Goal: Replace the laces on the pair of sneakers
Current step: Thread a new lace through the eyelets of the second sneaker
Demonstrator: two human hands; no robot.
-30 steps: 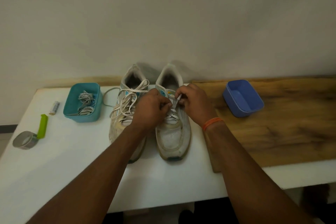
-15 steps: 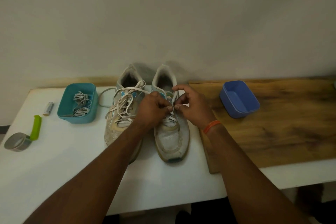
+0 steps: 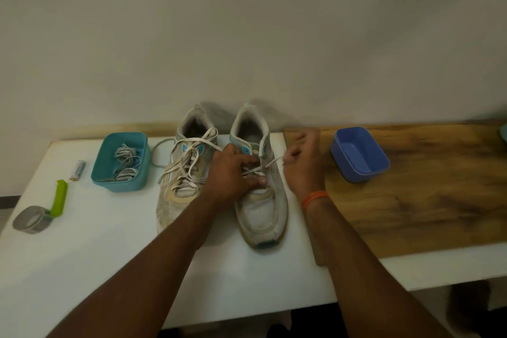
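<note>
Pulling lace point(image 3: 273, 162) w/ right hand point(image 3: 300, 167), right sneaker point(image 3: 260, 186).
</note>
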